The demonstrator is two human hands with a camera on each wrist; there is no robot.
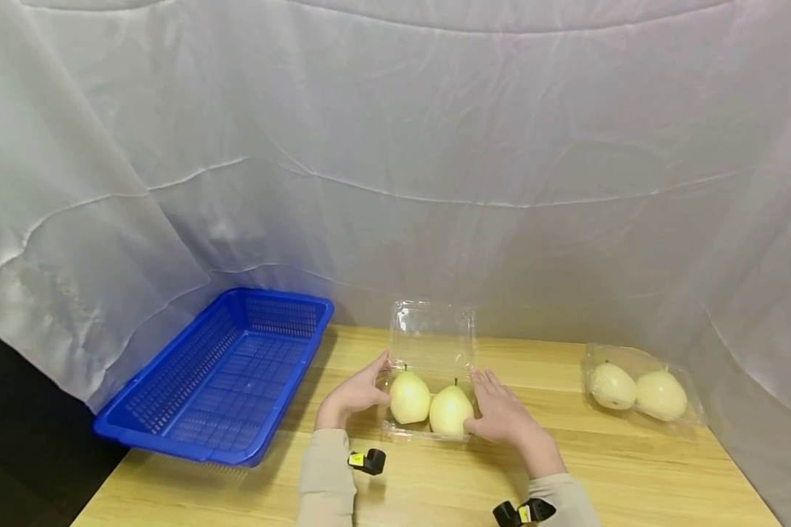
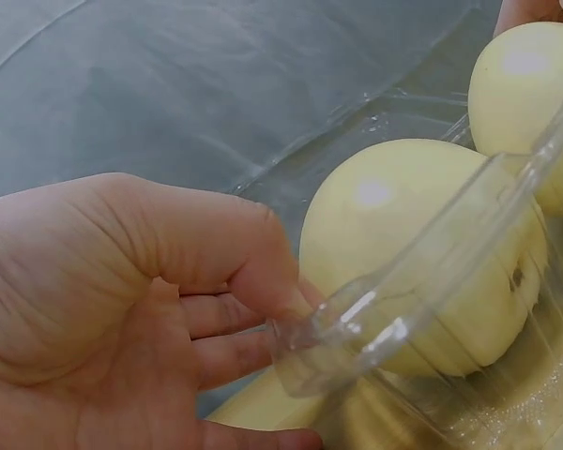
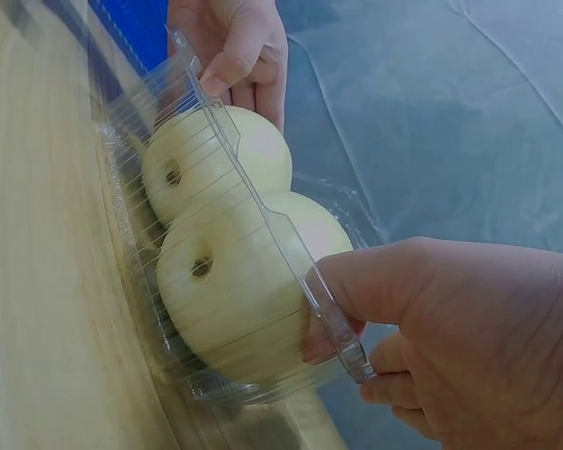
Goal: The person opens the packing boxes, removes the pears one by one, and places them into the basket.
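Note:
Two pale yellow pears, one on the left [image 1: 409, 397] and one on the right [image 1: 451, 410], sit side by side in a clear plastic clamshell box [image 1: 425, 435]. Its lid [image 1: 433, 333] stands raised at the back. My left hand [image 1: 351, 394] pinches the box's left rim, thumb on the rim and fingers outside, as the left wrist view shows. On the opposite side my right hand [image 1: 504, 416] grips the rim, its thumb [image 3: 357, 281] beside the right pear. The right wrist view shows the pears' undersides through the clear wall.
A blue plastic basket [image 1: 264, 439] stands at the left of the wooden table [image 1: 428, 483]. At the right lies another clear box [image 1: 633, 356] with two pears [image 1: 660, 395] inside. A grey-white curtain [image 1: 435, 161] hangs behind and along the sides.

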